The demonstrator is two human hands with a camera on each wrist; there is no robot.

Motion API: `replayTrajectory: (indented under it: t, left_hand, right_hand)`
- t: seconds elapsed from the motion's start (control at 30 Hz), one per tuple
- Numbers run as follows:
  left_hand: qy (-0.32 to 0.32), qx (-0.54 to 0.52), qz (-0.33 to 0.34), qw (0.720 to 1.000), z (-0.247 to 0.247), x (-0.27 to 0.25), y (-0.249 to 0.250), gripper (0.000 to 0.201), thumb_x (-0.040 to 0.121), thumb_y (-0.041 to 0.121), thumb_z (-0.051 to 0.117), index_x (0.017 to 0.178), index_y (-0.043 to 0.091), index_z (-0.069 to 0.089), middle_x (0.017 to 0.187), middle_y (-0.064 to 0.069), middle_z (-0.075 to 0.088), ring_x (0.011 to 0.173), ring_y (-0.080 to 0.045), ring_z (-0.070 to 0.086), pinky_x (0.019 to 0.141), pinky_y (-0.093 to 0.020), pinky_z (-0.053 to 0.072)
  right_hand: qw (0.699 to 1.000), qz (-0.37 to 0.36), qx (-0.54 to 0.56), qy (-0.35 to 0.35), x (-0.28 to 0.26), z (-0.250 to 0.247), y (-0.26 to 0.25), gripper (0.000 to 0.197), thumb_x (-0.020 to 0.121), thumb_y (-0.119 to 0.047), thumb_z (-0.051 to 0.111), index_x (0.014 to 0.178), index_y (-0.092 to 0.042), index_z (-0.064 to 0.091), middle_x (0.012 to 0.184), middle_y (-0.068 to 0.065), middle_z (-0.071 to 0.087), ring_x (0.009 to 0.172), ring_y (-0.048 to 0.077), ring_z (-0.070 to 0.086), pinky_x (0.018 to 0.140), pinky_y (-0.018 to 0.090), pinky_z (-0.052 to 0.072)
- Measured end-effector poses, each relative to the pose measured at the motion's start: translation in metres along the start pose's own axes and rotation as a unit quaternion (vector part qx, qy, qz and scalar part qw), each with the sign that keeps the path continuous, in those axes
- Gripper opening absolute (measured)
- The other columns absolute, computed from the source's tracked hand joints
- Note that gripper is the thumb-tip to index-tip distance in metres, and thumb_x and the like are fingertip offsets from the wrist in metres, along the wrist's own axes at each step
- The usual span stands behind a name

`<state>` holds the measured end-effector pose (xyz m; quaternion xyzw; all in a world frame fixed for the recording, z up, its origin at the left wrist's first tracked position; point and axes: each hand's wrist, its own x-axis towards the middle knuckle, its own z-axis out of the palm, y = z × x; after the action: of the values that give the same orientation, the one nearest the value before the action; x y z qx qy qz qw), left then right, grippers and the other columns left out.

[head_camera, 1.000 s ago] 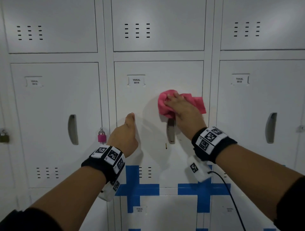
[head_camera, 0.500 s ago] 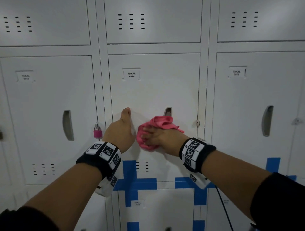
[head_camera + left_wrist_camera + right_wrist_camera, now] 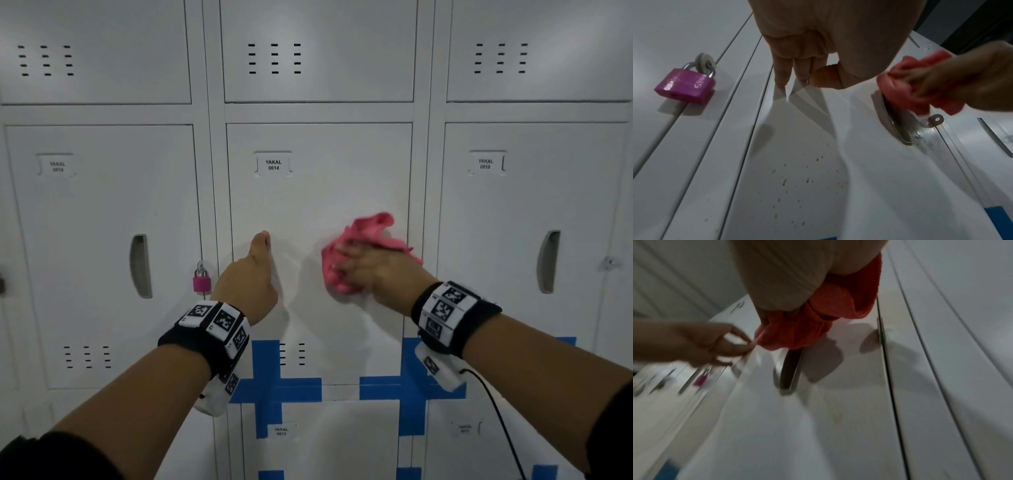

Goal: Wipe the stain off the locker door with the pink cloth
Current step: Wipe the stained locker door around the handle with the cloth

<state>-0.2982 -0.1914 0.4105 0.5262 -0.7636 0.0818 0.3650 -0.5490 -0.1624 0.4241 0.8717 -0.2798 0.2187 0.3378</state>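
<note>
Now right hand (image 3: 368,265) presses pink cloth (image 3: 359,246) against locker door (image 3: 318,198).

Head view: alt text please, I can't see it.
Right hand presses a bunched pink cloth against white locker door 0014. Left hand braces the same door, thumb up; a pink padlock hangs left.

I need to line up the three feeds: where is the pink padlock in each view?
Head: pink padlock hangs left of centre, just left of the left hand.
Left wrist: large at the left edge, on its hasp.
Right wrist: small blurred pink patch at lower left.
Shared landmark: the pink cloth.
</note>
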Motion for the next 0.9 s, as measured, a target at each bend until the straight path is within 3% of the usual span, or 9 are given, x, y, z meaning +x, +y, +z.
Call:
replayTrajectory:
  t: [0.1, 0.2, 0.23, 0.37, 0.5, 0.67, 0.8, 0.9]
  left_hand:
    - [0.001, 0.003, -0.001, 1.0, 0.002, 0.0, 0.0, 0.077, 0.079, -0.003, 0.041, 0.147, 0.012, 0.008, 0.058, -0.003, 0.05, 0.051, -0.017, 0.048, 0.049, -0.031, 0.036]
    - [0.002, 0.011, 0.006, 1.0, 0.004, 0.001, -0.002, 0.078, 0.079, -0.004, 0.041, 0.147, 0.011, 0.007, 0.058, -0.003, 0.048, 0.051, -0.018, 0.047, 0.05, -0.031, 0.036]
    - [0.001, 0.01, 0.009, 1.0, 0.004, 0.001, -0.003, 0.078, 0.079, -0.004, 0.041, 0.147, 0.011, 0.007, 0.059, -0.003, 0.049, 0.051, -0.018, 0.048, 0.05, -0.031, 0.037]
    - [0.005, 0.009, 0.015, 1.0, 0.005, 0.002, -0.005, 0.077, 0.078, -0.003, 0.041, 0.146, 0.013, 0.009, 0.059, -0.005, 0.049, 0.052, -0.024, 0.05, 0.053, -0.035, 0.042]
    - [0.011, 0.009, 0.015, 1.0, 0.006, 0.002, -0.006, 0.078, 0.078, -0.004, 0.041, 0.146, 0.013, 0.009, 0.058, -0.004, 0.048, 0.053, -0.026, 0.05, 0.054, -0.037, 0.043]
    - [0.011, 0.008, 0.011, 1.0, 0.006, 0.002, -0.005, 0.079, 0.078, -0.004, 0.041, 0.147, 0.015, 0.008, 0.058, -0.005, 0.05, 0.051, -0.021, 0.048, 0.052, -0.035, 0.04]
    - [0.007, 0.015, 0.009, 1.0, 0.005, 0.001, -0.005, 0.079, 0.079, -0.004, 0.041, 0.148, 0.015, 0.006, 0.058, -0.004, 0.05, 0.051, -0.019, 0.048, 0.05, -0.034, 0.039]
    - [0.007, 0.01, 0.006, 1.0, 0.004, 0.001, -0.004, 0.078, 0.079, -0.003, 0.041, 0.147, 0.015, 0.007, 0.058, -0.005, 0.051, 0.051, -0.02, 0.05, 0.051, -0.034, 0.042]
  right_hand:
    - [0.993, 0.09, -0.032, 0.068, 0.015, -0.004, 0.029, 0.033, 0.091, -0.009, 0.055, 0.123, -0.017, 0.062, 0.139, 0.002, 0.052, 0.138, 0.019, 0.033, 0.116, 0.039, 0.022]
    - [0.979, 0.184, 0.0, 0.087, 0.021, 0.001, 0.029, 0.045, 0.087, 0.001, 0.058, 0.13, -0.012, 0.058, 0.148, 0.009, 0.042, 0.143, 0.027, 0.023, 0.117, 0.027, 0.0]
    - [0.976, 0.193, 0.007, 0.097, 0.022, 0.004, 0.023, 0.047, 0.085, 0.004, 0.058, 0.129, -0.011, 0.058, 0.148, 0.01, 0.041, 0.143, 0.028, 0.022, 0.116, 0.025, -0.002]
    - [0.982, 0.17, 0.021, 0.082, 0.016, 0.023, 0.009, 0.048, 0.08, 0.011, 0.059, 0.123, -0.01, 0.063, 0.145, 0.011, 0.045, 0.142, 0.029, 0.024, 0.117, 0.043, 0.014]
    - [0.992, 0.122, -0.012, 0.028, -0.001, 0.043, -0.001, 0.043, 0.08, 0.001, 0.069, 0.12, -0.014, 0.065, 0.142, 0.005, 0.05, 0.141, 0.023, 0.029, 0.116, 0.036, 0.015]
    - [0.997, 0.073, -0.008, -0.006, -0.032, 0.059, -0.022, 0.037, 0.08, -0.003, 0.071, 0.116, -0.014, 0.069, 0.134, 0.006, 0.058, 0.133, 0.025, 0.043, 0.114, 0.039, 0.024]
    - [0.999, 0.03, -0.002, -0.013, -0.044, 0.048, -0.025, 0.029, 0.08, -0.006, 0.058, 0.104, -0.012, 0.073, 0.123, 0.006, 0.066, 0.125, 0.026, 0.052, 0.11, 0.042, 0.031]
    - [0.998, 0.05, 0.035, 0.032, -0.033, 0.029, -0.023, 0.03, 0.088, -0.007, 0.051, 0.111, -0.009, 0.069, 0.13, 0.007, 0.061, 0.131, 0.021, 0.045, 0.112, 0.04, 0.032]
